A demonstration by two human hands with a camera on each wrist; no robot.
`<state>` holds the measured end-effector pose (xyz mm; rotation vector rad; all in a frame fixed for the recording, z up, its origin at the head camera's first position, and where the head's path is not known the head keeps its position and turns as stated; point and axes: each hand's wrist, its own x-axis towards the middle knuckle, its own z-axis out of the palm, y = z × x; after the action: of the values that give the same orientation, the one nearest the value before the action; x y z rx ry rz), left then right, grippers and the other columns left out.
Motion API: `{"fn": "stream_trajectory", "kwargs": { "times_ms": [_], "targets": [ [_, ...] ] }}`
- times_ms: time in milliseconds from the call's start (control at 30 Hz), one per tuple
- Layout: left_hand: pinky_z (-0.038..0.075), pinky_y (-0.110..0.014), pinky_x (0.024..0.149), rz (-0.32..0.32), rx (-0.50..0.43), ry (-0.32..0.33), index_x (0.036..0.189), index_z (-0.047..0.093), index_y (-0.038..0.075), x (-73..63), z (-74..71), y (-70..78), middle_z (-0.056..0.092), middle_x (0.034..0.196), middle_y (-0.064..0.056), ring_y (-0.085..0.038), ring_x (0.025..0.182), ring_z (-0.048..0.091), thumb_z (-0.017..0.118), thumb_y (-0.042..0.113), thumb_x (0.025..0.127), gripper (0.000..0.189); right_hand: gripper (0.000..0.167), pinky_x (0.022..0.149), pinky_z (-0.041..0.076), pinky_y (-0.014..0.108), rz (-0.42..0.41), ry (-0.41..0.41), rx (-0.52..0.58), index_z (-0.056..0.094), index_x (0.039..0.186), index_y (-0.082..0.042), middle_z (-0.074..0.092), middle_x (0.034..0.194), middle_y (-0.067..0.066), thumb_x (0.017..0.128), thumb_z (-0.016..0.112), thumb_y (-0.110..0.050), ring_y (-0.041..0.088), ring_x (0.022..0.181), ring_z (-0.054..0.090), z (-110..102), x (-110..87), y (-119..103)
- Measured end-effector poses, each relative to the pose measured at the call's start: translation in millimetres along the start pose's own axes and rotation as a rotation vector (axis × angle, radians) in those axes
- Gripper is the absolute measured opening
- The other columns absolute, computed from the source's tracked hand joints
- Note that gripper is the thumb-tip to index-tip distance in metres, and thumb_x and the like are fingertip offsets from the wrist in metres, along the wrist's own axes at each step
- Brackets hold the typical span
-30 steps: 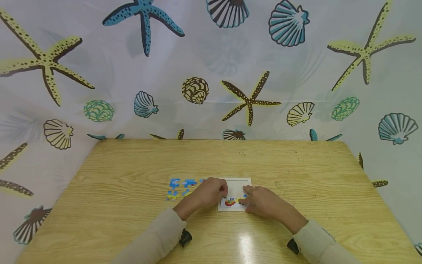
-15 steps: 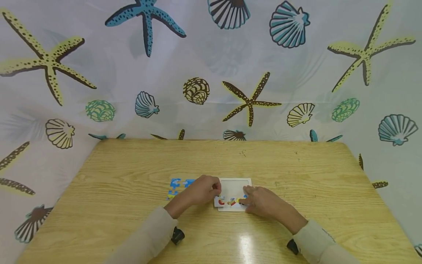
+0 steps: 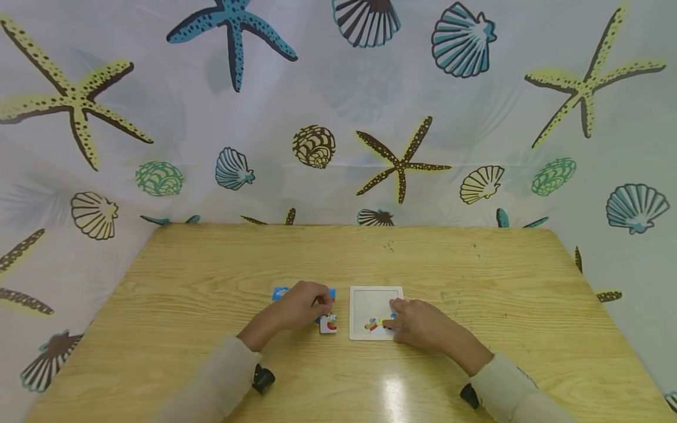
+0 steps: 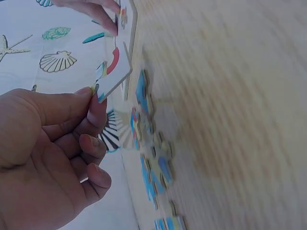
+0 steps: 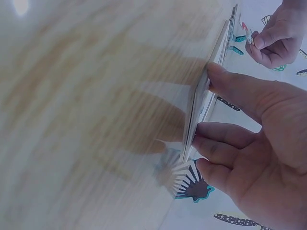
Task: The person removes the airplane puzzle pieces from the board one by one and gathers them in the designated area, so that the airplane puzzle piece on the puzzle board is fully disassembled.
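Observation:
Between thumb and forefinger, my left hand [image 3: 301, 308] pinches a white jigsaw piece [image 4: 117, 72] with a red curve on it. In the head view this jigsaw piece [image 3: 328, 326] is over the table, left of the puzzle tray. My right hand [image 3: 425, 323] rests its fingers on the right side of the white puzzle tray [image 3: 376, 288]. The right wrist view shows its thumb and fingertips pressing on the tray [image 5: 192, 115]. Inside the tray, a few coloured pieces [image 3: 373, 324] lie along the near side, partly hidden by the right hand.
Loose blue and yellow jigsaw pieces [image 4: 156, 175] lie on the wooden table [image 3: 211, 264], left of the tray. The left hand and forearm hide most of them in the head view. A patterned curtain [image 3: 338, 88] rises behind the table and along its sides.
My left hand has lifted the red-curved jigsaw piece out of the tray's near left corner and carried it left, over the table. The right hand has stayed in place on the tray.

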<state>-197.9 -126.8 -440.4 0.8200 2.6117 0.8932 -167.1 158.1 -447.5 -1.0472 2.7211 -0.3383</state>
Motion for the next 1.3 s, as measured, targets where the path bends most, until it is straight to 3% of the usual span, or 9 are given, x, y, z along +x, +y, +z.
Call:
{"fn": "stream_trajectory", "kwargs": {
  "times_ms": [400, 1133, 1300],
  "targets": [
    [0.042, -0.021, 0.06, -0.026, -0.009, -0.025, 0.08, 0.063, 0.009, -19.7, -16.6, -32.4, 0.06, 0.077, 0.003, -0.007, 0.065, 0.047, 0.058, 0.006, 0.091, 0.012, 0.034, 0.103, 0.041, 0.047, 0.022, -0.006, 0.032, 0.067, 0.118, -0.01, 0.05, 0.137, 0.023, 0.086, 0.069, -0.022, 0.037, 0.129, 0.047, 2, 0.2, 0],
    [0.042, -0.021, 0.06, -0.052, -0.023, -0.053, 0.08, 0.064, 0.008, -43.1, -30.8, -50.7, 0.059, 0.078, 0.003, -0.007, 0.067, 0.046, 0.061, 0.006, 0.09, 0.011, 0.034, 0.103, 0.04, 0.048, 0.021, -0.014, 0.06, 0.066, 0.119, -0.009, 0.049, 0.137, 0.024, 0.087, 0.068, -0.02, 0.036, 0.131, 0.045, -1, -0.4, 1],
    [0.042, -0.021, 0.059, -0.025, -0.012, -0.067, 0.078, 0.065, 0.01, -47.7, -35.3, -58.7, 0.059, 0.076, 0.005, -0.005, 0.066, 0.046, 0.062, 0.007, 0.089, 0.011, 0.033, 0.103, 0.04, 0.048, 0.012, -0.006, 0.055, 0.067, 0.118, -0.008, 0.05, 0.136, 0.024, 0.087, 0.068, -0.019, 0.036, 0.13, 0.046, -2, -0.8, 1]
  ]
}}
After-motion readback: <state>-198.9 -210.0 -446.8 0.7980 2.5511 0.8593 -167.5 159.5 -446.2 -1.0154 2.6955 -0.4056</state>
